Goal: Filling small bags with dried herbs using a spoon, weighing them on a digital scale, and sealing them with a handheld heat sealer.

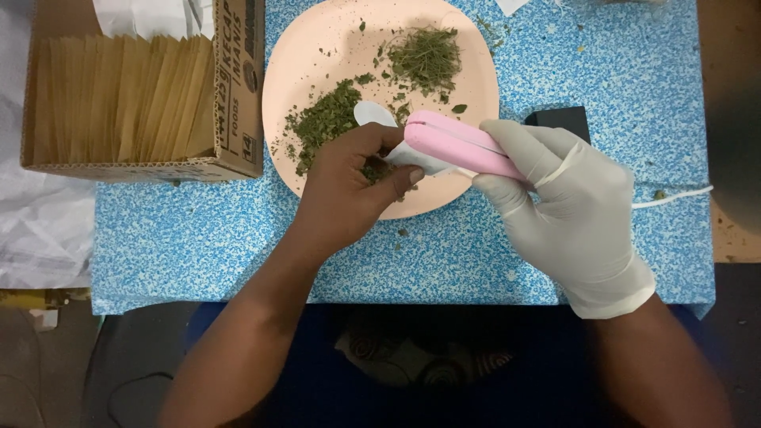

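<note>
Gripping a pink handheld sealer point(460, 147) in your gloved right hand point(567, 210), you hold its tip over the peach plate point(317, 47), fingers wrapped tight around the body. Your bare left hand point(349, 186) is pinched shut on a small white sachet point(420, 158) with dried green herbs at its mouth, and the sachet's edge sits at the sealer's tip, so both hands meet above the plate's near rim. On the plate lie two loose heaps of dried green herbs point(325, 119) and a white spoon point(372, 112), partly hidden by your left hand. At the left, an open cardboard box point(238, 111) stands on the blue speckled table cover point(198, 230), packed upright with tan paper sachets point(119, 99).
</note>
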